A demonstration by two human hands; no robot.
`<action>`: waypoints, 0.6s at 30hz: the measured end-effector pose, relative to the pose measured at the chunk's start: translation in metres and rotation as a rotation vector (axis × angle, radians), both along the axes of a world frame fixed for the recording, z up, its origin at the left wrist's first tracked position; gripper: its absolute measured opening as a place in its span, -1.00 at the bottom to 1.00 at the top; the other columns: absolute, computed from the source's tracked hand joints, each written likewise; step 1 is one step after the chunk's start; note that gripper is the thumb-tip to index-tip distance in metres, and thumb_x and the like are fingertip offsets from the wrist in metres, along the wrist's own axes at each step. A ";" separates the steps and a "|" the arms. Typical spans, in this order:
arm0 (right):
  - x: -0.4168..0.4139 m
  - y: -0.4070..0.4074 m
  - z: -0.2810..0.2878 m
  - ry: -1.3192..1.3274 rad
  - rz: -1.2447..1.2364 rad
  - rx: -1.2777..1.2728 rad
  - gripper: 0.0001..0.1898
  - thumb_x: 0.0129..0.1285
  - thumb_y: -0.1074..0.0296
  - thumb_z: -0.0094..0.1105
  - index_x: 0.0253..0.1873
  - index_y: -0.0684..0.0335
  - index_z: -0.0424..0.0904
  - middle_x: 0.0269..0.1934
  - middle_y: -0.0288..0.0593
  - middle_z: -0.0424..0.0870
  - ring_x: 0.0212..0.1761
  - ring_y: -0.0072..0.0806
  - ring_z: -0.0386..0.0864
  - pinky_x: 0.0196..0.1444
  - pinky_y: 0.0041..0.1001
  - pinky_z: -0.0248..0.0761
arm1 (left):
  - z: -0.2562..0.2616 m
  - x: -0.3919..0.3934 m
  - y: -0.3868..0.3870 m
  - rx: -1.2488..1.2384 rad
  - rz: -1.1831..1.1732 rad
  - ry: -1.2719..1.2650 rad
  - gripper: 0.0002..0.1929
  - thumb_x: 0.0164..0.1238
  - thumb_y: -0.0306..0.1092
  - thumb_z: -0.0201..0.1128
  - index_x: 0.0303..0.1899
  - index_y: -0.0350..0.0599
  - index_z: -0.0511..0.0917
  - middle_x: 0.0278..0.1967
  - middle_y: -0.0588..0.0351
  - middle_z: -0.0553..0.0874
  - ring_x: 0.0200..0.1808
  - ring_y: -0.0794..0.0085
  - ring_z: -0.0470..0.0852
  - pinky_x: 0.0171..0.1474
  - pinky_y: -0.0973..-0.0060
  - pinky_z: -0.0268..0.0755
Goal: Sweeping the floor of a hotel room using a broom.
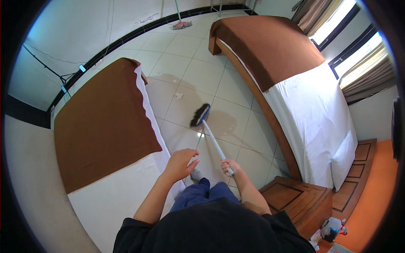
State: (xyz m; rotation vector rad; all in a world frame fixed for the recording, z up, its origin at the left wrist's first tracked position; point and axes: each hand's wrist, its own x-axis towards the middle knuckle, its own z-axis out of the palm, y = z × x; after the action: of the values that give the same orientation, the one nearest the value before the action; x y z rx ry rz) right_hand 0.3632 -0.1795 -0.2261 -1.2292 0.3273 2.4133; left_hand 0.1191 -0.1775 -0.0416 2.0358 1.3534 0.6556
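Note:
My right hand [229,167] is closed around the upper end of a pale blue broom handle [215,141]. The handle runs forward to a broom head [201,115] with a blue body and dark bristles, tilted over the tiles; whether the bristles touch the floor I cannot tell. My left hand [181,164] holds nothing, its fingers apart and slightly bent, near the edge of the left bed. A crumpled whitish scrap [179,95] lies on the tiled floor [202,74] beyond the broom head.
On the left stands a bed with a brown cover [104,126]; on the right, a wooden-framed bed [303,110]. A wooden cabinet [294,196] is close at my right, bottles [332,229] beside it. A mop [182,25] leans at the far wall. A tripod [63,79] stands left.

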 end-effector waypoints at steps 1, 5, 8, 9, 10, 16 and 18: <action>0.006 -0.006 0.006 0.007 0.001 0.000 -0.94 0.07 0.43 -0.13 -0.33 0.16 0.24 -0.77 -0.49 0.12 -0.83 -0.77 0.06 -0.87 -0.74 -0.04 | 0.001 0.003 0.004 0.018 -0.041 0.018 -0.82 -0.02 -0.35 0.10 -0.36 -0.21 0.42 -0.43 0.01 0.53 -0.37 0.19 0.50 -0.34 0.39 0.32; 0.043 -0.048 0.063 -0.180 0.017 0.102 -0.81 0.08 0.42 -0.13 -0.16 0.14 0.27 -0.74 -0.48 0.15 -0.82 -0.76 0.08 -0.85 -0.76 -0.02 | 0.005 0.012 0.016 0.012 -0.057 -0.030 -0.81 -0.02 -0.35 0.10 -0.35 -0.21 0.42 -0.43 0.00 0.53 -0.36 0.19 0.50 -0.33 0.39 0.32; 0.081 -0.088 0.076 -0.282 -0.109 -0.017 -0.92 0.10 0.45 -0.16 -0.27 0.16 0.25 -0.74 -0.47 0.15 -0.82 -0.75 0.09 -0.84 -0.76 0.01 | 0.004 0.014 0.017 0.046 -0.051 -0.064 -0.81 -0.02 -0.35 0.10 -0.35 -0.21 0.42 -0.44 0.01 0.53 -0.37 0.19 0.50 -0.34 0.39 0.32; 0.087 -0.093 0.086 -0.252 -0.212 -0.086 -0.97 0.10 0.46 -0.18 -0.33 0.18 0.24 -0.74 -0.47 0.15 -0.82 -0.75 0.10 -0.84 -0.76 0.02 | 0.003 0.014 0.016 0.026 -0.039 -0.056 -0.81 -0.02 -0.35 0.10 -0.35 -0.22 0.42 -0.44 0.01 0.53 -0.38 0.19 0.50 -0.35 0.39 0.32; 0.091 -0.094 0.098 -0.251 -0.226 -0.086 -0.97 0.10 0.46 -0.18 -0.33 0.18 0.24 -0.74 -0.47 0.15 -0.82 -0.75 0.10 -0.84 -0.76 0.02 | 0.002 0.015 0.014 0.004 -0.028 -0.048 -0.82 -0.01 -0.35 0.10 -0.35 -0.22 0.42 -0.44 0.01 0.53 -0.38 0.19 0.50 -0.35 0.39 0.32; 0.124 -0.062 0.061 -0.347 -0.784 -0.290 -0.78 0.04 0.54 -0.33 -0.66 0.21 0.10 -0.80 -0.31 0.11 -0.80 -0.59 0.09 -0.74 -0.70 0.13 | 0.002 0.010 0.010 -0.040 0.014 -0.020 -0.81 -0.02 -0.37 0.11 -0.35 -0.23 0.42 -0.44 -0.01 0.53 -0.39 0.19 0.50 -0.35 0.41 0.32; 0.136 -0.048 0.001 -0.371 -0.806 -0.262 -0.79 0.03 0.53 -0.31 -0.65 0.21 0.12 -0.79 -0.31 0.11 -0.80 -0.57 0.10 -0.72 -0.66 0.16 | 0.009 0.020 0.016 -0.048 -0.004 -0.022 -0.81 -0.02 -0.38 0.11 -0.35 -0.24 0.42 -0.44 -0.02 0.53 -0.39 0.20 0.50 -0.35 0.41 0.32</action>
State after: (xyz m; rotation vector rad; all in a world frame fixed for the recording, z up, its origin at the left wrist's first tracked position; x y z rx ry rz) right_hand 0.4992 -0.2271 -0.2250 -1.2900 0.8501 1.4632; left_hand 0.1388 -0.1613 -0.0331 1.9878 1.3391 0.6361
